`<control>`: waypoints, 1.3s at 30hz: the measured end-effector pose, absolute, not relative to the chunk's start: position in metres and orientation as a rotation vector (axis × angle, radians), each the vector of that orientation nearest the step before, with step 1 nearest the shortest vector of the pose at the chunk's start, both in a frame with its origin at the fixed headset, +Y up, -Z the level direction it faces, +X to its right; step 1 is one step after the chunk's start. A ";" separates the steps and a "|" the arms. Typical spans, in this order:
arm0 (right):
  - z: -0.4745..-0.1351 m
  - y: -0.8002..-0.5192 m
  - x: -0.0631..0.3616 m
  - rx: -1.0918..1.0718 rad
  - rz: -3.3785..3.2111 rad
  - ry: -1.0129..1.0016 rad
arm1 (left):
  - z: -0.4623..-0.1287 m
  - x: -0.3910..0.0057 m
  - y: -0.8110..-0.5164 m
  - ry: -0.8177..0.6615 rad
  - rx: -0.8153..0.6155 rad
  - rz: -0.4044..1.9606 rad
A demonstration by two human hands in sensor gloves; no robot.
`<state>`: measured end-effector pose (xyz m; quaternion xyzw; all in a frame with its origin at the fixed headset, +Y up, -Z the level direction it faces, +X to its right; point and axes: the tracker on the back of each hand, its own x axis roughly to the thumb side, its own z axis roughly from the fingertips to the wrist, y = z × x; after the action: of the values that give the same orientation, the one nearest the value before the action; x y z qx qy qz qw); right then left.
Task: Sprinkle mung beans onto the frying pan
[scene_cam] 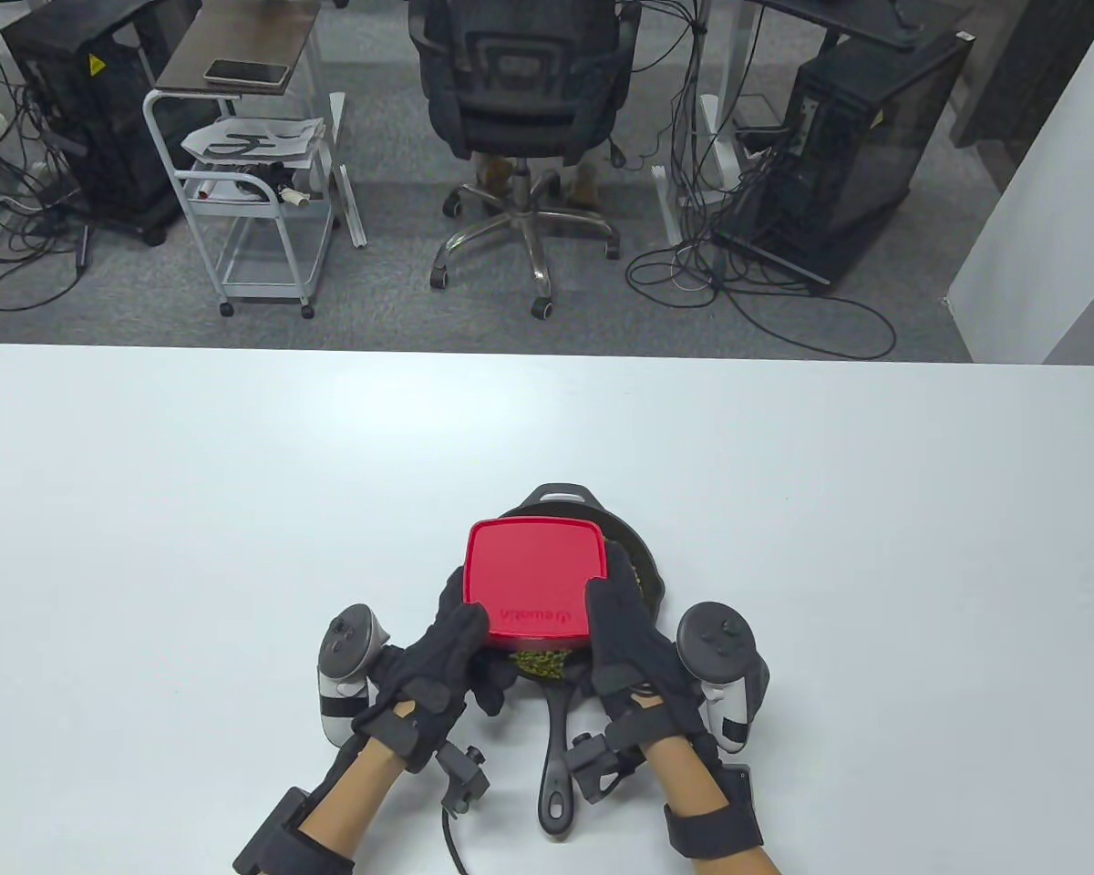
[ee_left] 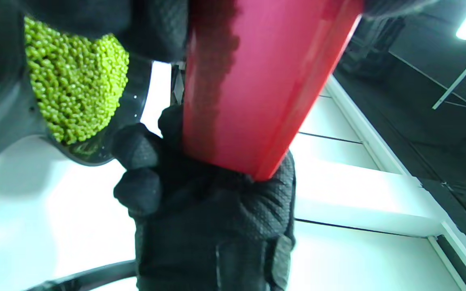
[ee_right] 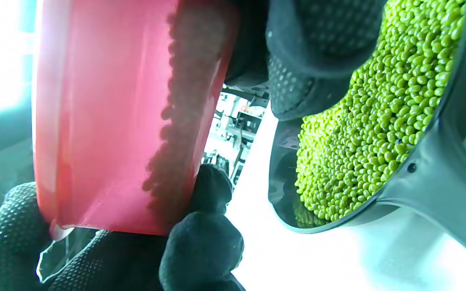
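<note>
A red square container is tipped over the black frying pan, its underside facing up in the table view. My left hand grips its left side and my right hand grips its right side. Green mung beans lie in a heap in the pan below the container's near edge. In the left wrist view the container is over the beans. In the right wrist view, dark bean shapes show through the container wall, and the bean pile fills the pan.
The pan's long handle points toward me between my wrists. The white table spreads to both sides. Beyond its far edge stand an office chair and a cart.
</note>
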<state>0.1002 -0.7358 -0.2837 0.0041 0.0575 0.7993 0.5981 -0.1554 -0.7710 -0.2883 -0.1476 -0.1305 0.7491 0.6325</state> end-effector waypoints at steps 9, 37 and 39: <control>-0.283 -0.733 0.098 0.024 1.856 0.120 | -0.286 -0.155 -0.767 -0.272 -0.227 1.659; -0.287 -0.729 0.108 0.150 1.888 0.166 | -0.294 -0.244 -0.756 0.050 -0.089 1.860; -0.287 -0.728 0.110 0.155 1.883 0.161 | -0.296 -0.264 -0.760 0.133 -0.060 1.829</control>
<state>0.1098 -0.7284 -0.2871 0.0666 0.0691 0.8065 0.5834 -0.2644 -0.7598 -0.2964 -0.0258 0.0575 0.7916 0.6078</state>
